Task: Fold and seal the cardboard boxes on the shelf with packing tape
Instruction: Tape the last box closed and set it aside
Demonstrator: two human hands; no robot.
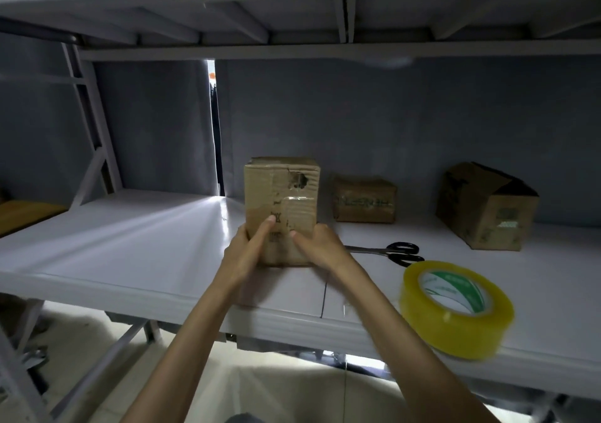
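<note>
Standing upright near the middle of the white shelf (130, 253): a small cardboard box (281, 201), flaps folded down, clear tape glinting across its near face and a torn hole showing close to its upper right corner. Gripping it from both sides, low down: the left hand (247, 251), thumb pressing flat against the front panel with the remaining fingers wrapping out of sight around the left edge, and the right hand (318, 244), thumb lying on the front panel and fingers curling round the right edge. Both grips clamping on the box, forearms reaching in from below the shelf's front lip.

Lying just right of the right hand, flat on the shelf: black-handled scissors (392, 252), blades pointing toward the box, tips hidden behind the wrist. Sitting nearer the front edge, tilting on its side: a yellow roll of packing tape (455, 308), green-and-white core label facing up, outline slightly blurring. Resting farther back against the grey rear wall: a second box (364, 199), low and closed, just beside the held box. Sitting well apart at the far right: a third box (486, 206), top flaps standing partly open. Running overhead: the ribbed underside of the upper shelf (292, 22). Showing through a narrow gap in the back panel: a strip of bright light.
</note>
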